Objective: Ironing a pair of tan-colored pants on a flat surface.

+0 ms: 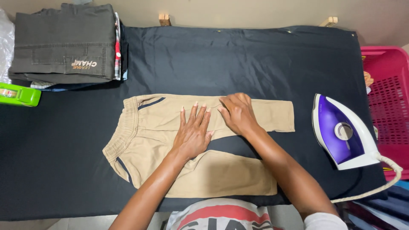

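Pink basket (385,81): cut by right edge; contents not legible through the mesh.
Clear plastic (5,42): cut by left edge, kind unclear.
Green object (19,94): cut by left edge.
Folded clothes stack (64,42): lower items hidden under the top dark garment.
Tan trousers (145,136): middle covered by left hand (192,136) and right hand (238,114).
Iron cord (375,187): end out of view.

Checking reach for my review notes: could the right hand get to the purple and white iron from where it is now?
Probably yes. The right hand lies on the tan trousers, and only bare dark cloth separates it from the iron.
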